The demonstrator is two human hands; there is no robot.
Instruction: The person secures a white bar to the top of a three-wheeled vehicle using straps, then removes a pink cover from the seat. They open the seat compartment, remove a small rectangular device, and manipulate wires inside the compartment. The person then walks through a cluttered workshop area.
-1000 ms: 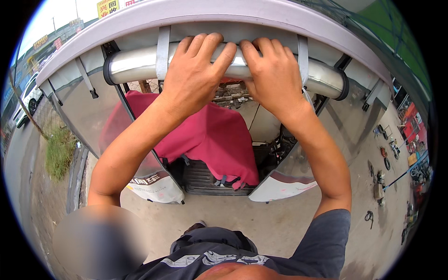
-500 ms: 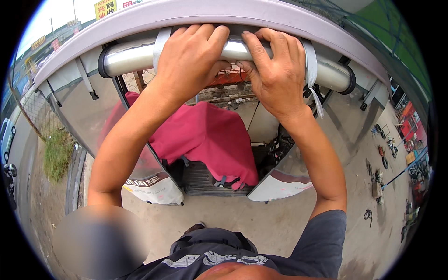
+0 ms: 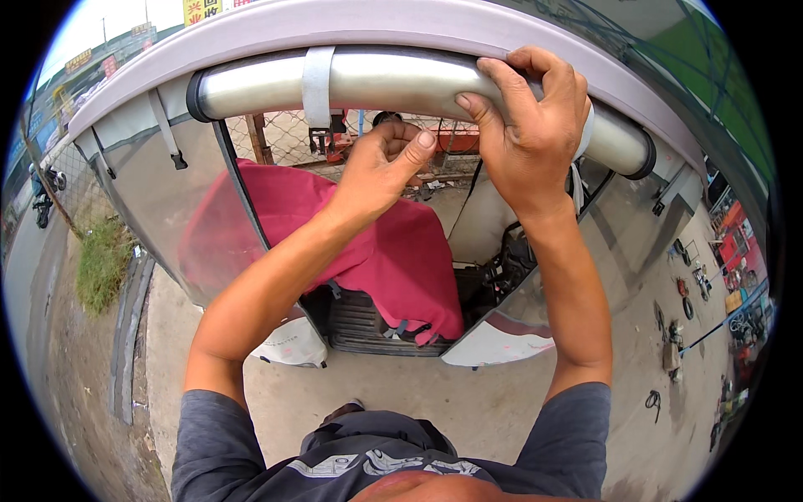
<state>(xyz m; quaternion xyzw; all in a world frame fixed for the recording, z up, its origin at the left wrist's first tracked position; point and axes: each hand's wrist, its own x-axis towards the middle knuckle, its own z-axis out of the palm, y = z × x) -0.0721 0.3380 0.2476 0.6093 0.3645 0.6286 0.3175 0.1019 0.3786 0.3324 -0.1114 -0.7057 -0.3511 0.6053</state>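
A rolled-up clear plastic curtain (image 3: 385, 79), shiny with black end edges, hangs along the front of the pale canopy rim (image 3: 360, 38). Around its left part runs a grey strap (image 3: 318, 84) with a black buckle (image 3: 319, 140) dangling below; another strap is partly hidden behind my right hand. My right hand (image 3: 535, 125) grips the roll on its right half, fingers over the top and thumb on the front. Just below the roll, my left hand (image 3: 389, 163) is in the air, fingers loosely curled and thumb apart, with nothing visible in it.
Under the canopy, a dark pink cover (image 3: 368, 251) drapes over a vehicle seat above a ribbed black footboard (image 3: 355, 322). Clear side panels (image 3: 209, 192) flank the opening. A wire fence (image 3: 288, 134) stands beyond. Loose parts (image 3: 673, 351) lie on the concrete at right.
My left hand has come off the roll and dropped below it, its fingers curling. My right hand stays on the roll, which now shows its long middle stretch and left strap.
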